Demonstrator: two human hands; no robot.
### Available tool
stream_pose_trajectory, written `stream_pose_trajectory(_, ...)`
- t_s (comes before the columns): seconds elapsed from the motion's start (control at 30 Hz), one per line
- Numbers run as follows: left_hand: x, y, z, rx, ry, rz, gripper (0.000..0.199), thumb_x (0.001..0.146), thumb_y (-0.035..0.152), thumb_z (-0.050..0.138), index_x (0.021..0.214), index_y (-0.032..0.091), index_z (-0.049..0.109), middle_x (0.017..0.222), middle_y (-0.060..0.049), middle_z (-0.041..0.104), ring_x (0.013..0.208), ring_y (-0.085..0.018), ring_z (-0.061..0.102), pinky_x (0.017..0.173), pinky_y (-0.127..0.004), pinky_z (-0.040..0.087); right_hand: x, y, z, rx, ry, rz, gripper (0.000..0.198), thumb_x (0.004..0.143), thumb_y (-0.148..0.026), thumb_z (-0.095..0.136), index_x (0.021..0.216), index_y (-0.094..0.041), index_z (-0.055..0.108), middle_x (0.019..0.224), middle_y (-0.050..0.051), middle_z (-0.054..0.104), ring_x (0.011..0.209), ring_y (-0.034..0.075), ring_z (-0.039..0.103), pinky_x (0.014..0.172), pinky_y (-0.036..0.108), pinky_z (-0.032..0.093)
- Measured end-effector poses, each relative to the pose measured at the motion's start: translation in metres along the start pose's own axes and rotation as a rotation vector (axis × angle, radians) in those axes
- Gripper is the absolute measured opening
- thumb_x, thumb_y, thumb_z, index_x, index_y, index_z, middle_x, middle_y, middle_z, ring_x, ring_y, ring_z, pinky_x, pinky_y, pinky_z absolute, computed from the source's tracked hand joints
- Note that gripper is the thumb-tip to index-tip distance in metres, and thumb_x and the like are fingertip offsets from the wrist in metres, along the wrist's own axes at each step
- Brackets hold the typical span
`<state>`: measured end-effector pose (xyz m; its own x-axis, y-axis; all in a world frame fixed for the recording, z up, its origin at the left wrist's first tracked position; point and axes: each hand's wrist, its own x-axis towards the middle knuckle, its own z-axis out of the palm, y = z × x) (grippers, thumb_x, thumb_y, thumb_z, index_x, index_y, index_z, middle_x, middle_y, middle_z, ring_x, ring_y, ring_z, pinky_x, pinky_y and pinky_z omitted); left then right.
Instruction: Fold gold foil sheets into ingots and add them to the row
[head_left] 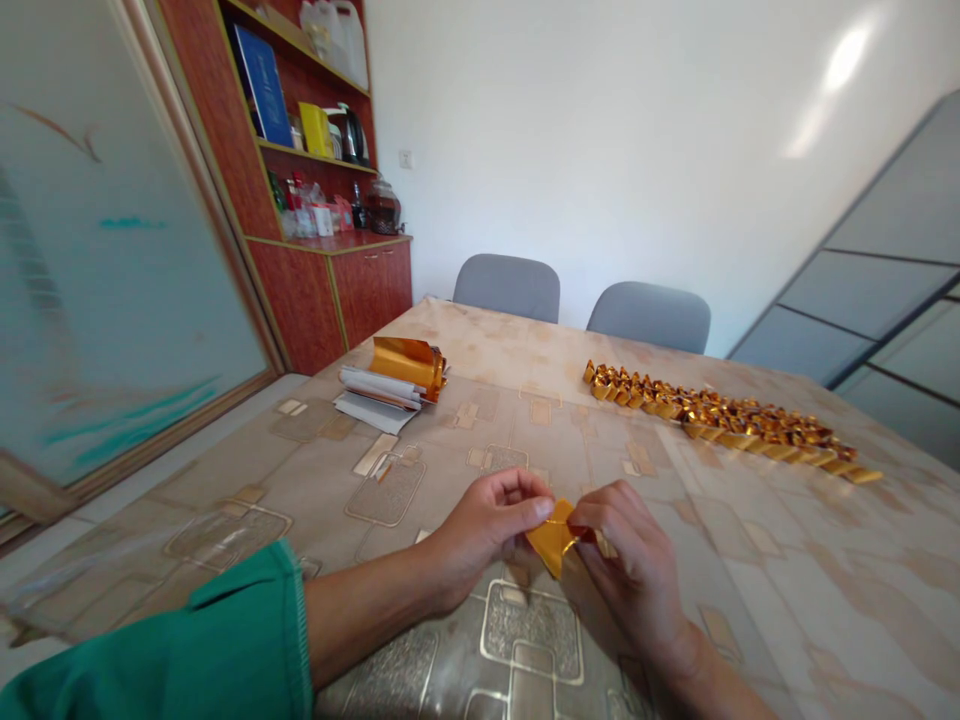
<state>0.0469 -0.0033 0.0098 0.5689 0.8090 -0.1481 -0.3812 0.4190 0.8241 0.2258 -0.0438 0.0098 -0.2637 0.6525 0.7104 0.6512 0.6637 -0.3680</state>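
Note:
Between my two hands, just above the near part of the table, is a small folded piece of gold foil paper (553,540). My left hand (499,525) pinches its left upper edge between thumb and fingers. On the other side, my right hand (626,545) has its fingers closed on the right edge; its fingertips partly hide the foil. A stack of gold and white-backed paper sheets (394,380), curled at the edges, lies farther off to the left. To the right, folded gold foil pieces (720,415) sit in long, tightly packed rows.
A patterned covering lies over the table (480,620). Two grey chairs (506,285) stand at its far side against the white wall. A red-brown cabinet (300,290) with bottles and a kettle is at back left, beside a glass panel (112,250). Grey panels (862,290) stand at right.

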Motion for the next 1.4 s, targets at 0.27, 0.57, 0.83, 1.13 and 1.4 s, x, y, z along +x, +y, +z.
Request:
stream_pose_trajectory(0.27,0.008,-0.004,-0.008,0.058,0.113,0.017,0.039,0.063,0.026,0.086,0.092,0.015,0.063,0.075,0.000,0.065,0.067,-0.011,0.059,0.063,-0.023,0.043,0.005,0.000,0.001,0.287,0.053,0.460,0.015,0.096,-0.028,0.050,0.096,-0.023,0.064,0.082,0.002,0.065,0.076,0.019,0.059,0.068,0.029,0.046)
stream_pose_trajectory(0.57,0.006,-0.001,0.000,0.217,0.126,0.096,0.021,0.065,0.021,0.079,0.078,0.013,0.064,0.070,0.002,0.063,0.064,-0.010,0.055,0.062,-0.022,0.042,0.005,-0.002,0.007,0.554,-0.056,0.718,0.033,0.087,-0.047,0.062,0.066,-0.023,0.057,0.062,-0.002,0.053,0.061,0.017,0.047,0.057,0.026,0.038)
stream_pose_trajectory(0.83,0.006,0.000,-0.004,0.073,0.126,0.022,0.034,0.065,0.030,0.084,0.083,0.015,0.059,0.072,0.003,0.059,0.061,-0.007,0.050,0.057,-0.021,0.037,0.012,-0.013,0.006,0.787,-0.014,0.732,0.032,0.087,-0.052,0.062,0.075,-0.022,0.061,0.068,-0.001,0.055,0.066,0.017,0.050,0.062,0.027,0.043)
stream_pose_trajectory(1.13,0.002,-0.001,0.001,0.180,0.204,0.135,0.031,0.069,0.033,0.081,0.078,0.017,0.057,0.070,0.004,0.057,0.058,-0.008,0.049,0.054,-0.021,0.038,0.006,-0.007,0.015,0.832,-0.044,0.734,0.029,0.087,-0.048,0.067,0.082,-0.020,0.060,0.075,0.000,0.059,0.070,0.016,0.053,0.065,0.028,0.043)
stream_pose_trajectory(1.4,0.005,0.000,0.000,0.290,0.240,0.187,0.026,0.069,0.032,0.077,0.072,0.015,0.058,0.058,0.005,0.054,0.052,-0.008,0.046,0.050,-0.021,0.035,0.000,-0.005,0.020,0.674,-0.033,0.682,0.025,0.090,-0.044,0.063,0.084,-0.020,0.060,0.073,0.000,0.060,0.068,0.016,0.053,0.063,0.027,0.041)
